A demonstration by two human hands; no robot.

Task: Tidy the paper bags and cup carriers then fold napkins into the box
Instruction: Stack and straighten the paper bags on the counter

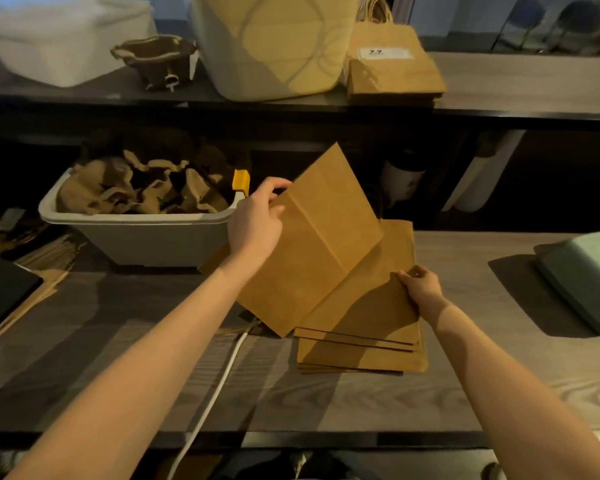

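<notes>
My left hand (257, 223) grips the left edge of a flat brown paper bag (312, 244), which is tilted above the table. Under it lies a stack of flat brown paper bags (361, 355) on the wooden table (326, 403). My right hand (421, 287) pinches the right edge of the stack's top bag (371, 306). A white plastic box (136, 237) at the left holds crumpled brown napkins (142, 192). On the upper shelf, more brown handled bags (392, 67) stand and lie at the right.
A white cable (215, 393) runs across the table below the bags. A pale green container (586, 275) sits on a dark mat at the right. A large white and yellow bag (274, 46), a moulded cup carrier (156, 60) and a white bin (59, 36) stand on the shelf.
</notes>
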